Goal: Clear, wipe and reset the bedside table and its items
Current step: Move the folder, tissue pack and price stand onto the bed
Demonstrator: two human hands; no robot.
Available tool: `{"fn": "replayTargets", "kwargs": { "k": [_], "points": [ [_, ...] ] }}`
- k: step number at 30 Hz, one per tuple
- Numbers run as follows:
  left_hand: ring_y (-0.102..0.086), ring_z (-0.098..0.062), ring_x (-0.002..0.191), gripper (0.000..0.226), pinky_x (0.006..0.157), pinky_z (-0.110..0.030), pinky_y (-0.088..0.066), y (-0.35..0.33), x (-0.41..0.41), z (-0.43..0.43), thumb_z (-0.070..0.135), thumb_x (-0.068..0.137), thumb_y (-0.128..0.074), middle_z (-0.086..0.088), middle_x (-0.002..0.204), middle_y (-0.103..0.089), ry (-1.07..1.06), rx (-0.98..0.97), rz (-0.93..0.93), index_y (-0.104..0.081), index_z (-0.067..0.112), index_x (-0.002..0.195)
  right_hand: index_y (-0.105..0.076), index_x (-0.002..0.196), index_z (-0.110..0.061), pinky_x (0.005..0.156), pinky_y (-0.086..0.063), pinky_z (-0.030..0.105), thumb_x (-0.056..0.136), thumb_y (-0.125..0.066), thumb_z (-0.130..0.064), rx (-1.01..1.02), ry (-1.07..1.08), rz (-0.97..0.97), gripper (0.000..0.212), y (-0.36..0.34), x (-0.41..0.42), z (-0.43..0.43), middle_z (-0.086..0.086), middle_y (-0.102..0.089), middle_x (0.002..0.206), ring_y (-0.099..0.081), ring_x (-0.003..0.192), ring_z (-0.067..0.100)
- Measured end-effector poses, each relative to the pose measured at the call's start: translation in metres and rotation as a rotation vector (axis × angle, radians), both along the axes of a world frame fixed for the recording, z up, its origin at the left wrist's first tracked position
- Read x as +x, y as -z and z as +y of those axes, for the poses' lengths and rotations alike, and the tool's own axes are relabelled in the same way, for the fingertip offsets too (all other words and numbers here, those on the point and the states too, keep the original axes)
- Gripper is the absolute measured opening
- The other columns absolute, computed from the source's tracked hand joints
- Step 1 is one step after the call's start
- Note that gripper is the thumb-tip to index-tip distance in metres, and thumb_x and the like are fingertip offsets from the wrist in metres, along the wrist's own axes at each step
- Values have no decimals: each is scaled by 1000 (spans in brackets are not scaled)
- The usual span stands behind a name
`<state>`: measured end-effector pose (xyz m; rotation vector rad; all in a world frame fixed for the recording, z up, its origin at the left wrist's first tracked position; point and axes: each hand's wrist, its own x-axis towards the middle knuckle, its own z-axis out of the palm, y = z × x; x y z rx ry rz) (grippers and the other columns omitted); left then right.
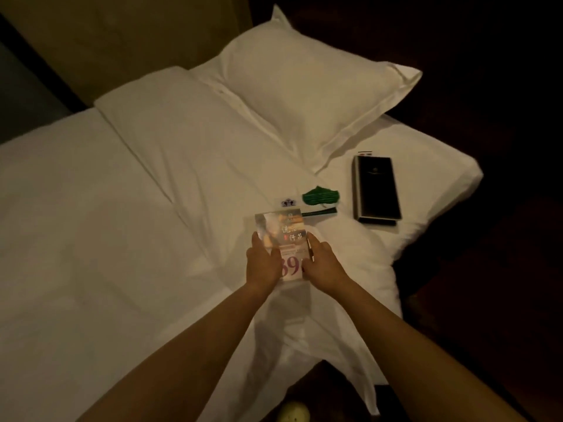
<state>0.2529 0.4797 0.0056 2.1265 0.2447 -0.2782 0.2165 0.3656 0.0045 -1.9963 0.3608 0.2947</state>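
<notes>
Head view: a white bed fills most of the frame, dark floor at the right and bottom edges.
Card: one clear-fronted printed card lies at centre frame on the bedding, with large red digits at its lower end and some script above.
Left hand: the left hand grips the card's left edge, fingers curled onto the face, thumb side over the lower left part.
Right hand: the right hand grips the card's right edge, fingers folded against it; a thin dark pen-like stick runs along that edge under the fingers, but I cannot tell whether the hand clasps it.
Card and hands: the card sits between the two hands, its upper half sticking out past the fingertips toward the top of the frame.
Box: one dark flat box lies right of centre on the bed, well apart from the hands.
Green item: one small green bundle lies just above the card, between card and box.
Strip: one dark thin strip lies under the bundle, touching the card's upper right corner.
Tag: one small white tag with a dark emblem sits just above the card.
Pillows: two, one plump pillow at upper right, one flatter pillow left of it.
Forearms: two, bare, rising from the bottom edge.
</notes>
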Motion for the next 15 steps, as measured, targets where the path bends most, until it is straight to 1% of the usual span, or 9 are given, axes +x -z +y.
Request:
{"fn": "replayTargets", "kwargs": {
  "k": [2,3,5,6,8,9,10,12,15],
  "points": [
    [-64,-32,99,40,70,-29,-55,7,12,18,23,95,-45,-21,120,-58,-11,26,20,-38,9,132,-38,133,-21,87,-41,28,87,-44,-10,1,-13,1,48,4,13,18,18,-50,120,-49,107,29],
    [-64,-32,98,39,66,-27,-54,12,18,25,22,95,-45,-21,120,-56,-11,39,27,-39,9,131,-40,132,-20,89,-45,32,86,-45,-10,1,-16,-3,47,7,18,25,19,-51,117,-51,105,29],
    [-64,-30,96,37,58,-19,-50,20,29,36,23,95,-44,-21,119,-55,1,67,44,-42,10,129,-44,128,-17,90,-50,43,85,-47,-10,-7,-15,-2,43,13,28,36,19,-55,114,-54,103,32],
    [-64,-30,96,37,60,-21,-52,24,34,39,24,95,-44,-21,119,-55,11,74,58,-43,10,129,-44,126,-15,90,-50,43,85,-48,-11,-21,-14,3,41,16,32,39,19,-56,113,-53,105,33],
    [-65,-32,98,36,74,-33,-59,30,41,43,25,94,-46,-21,119,-56,30,82,97,-44,10,127,-44,125,-14,88,-46,38,86,-48,-13,-50,-12,26,39,22,39,44,17,-55,115,-47,110,31],
    [-64,-33,99,35,80,-39,-58,32,43,44,24,94,-47,-22,119,-57,42,95,105,-45,9,126,-44,124,-14,89,-45,37,87,-48,-14,-58,-8,38,38,24,41,46,16,-55,116,-45,112,30],
    [-64,-33,101,34,83,-42,-57,33,44,43,22,94,-47,-22,118,-58,57,116,105,-46,9,125,-44,124,-14,92,-45,39,87,-49,-15,-67,-4,50,38,27,43,46,16,-55,117,-46,113,30],
    [-59,-35,107,35,90,-44,-52,35,46,40,19,93,-45,-22,120,-58,95,180,93,-47,7,126,-43,125,-15,95,-45,43,87,-49,-17,-94,3,71,39,29,44,45,17,-53,120,-47,112,31],
    [-41,-35,124,42,101,-43,-40,34,47,32,17,93,-43,-19,132,-46,151,373,4,-41,10,134,-34,136,-13,101,-42,46,88,-48,-17,-135,34,98,50,29,43,36,21,-43,131,-45,120,34]
  ]
}}
